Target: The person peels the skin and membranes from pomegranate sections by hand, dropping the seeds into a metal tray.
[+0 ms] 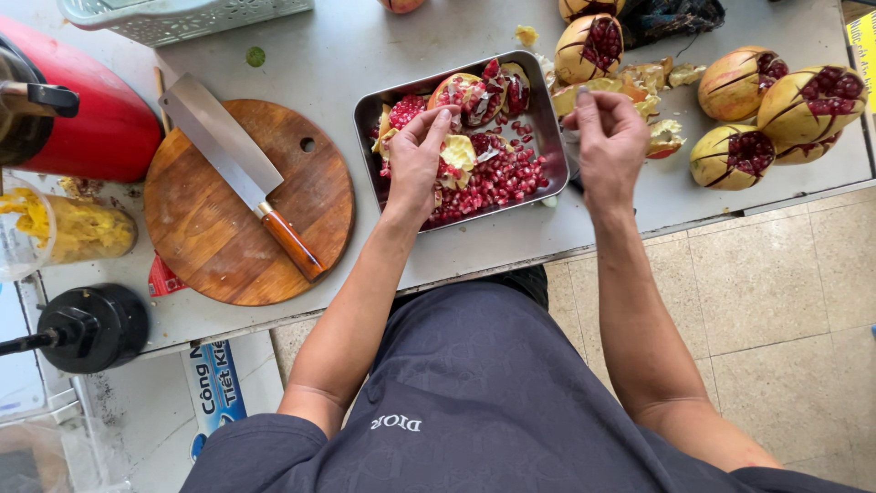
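Note:
A metal tray point(551, 119) on the grey table holds loose red pomegranate seeds point(497, 180) and broken pomegranate pieces point(474, 91). My left hand point(415, 164) is over the tray's left side, fingers closed on a piece of pomegranate with pale pith. My right hand point(609, 141) hovers at the tray's right edge, fingers pinched together; whether they hold a bit of peel is unclear. Peel scraps point(652, 110) lie just beyond it.
A round wooden cutting board point(214, 237) with a cleaver point(224, 146) lies to the left. Cut-open pomegranates point(776, 110) sit at the right, one more point(590, 46) behind the tray. A red appliance point(91, 119) and black lid point(96, 326) stand far left. Tiled floor lies below right.

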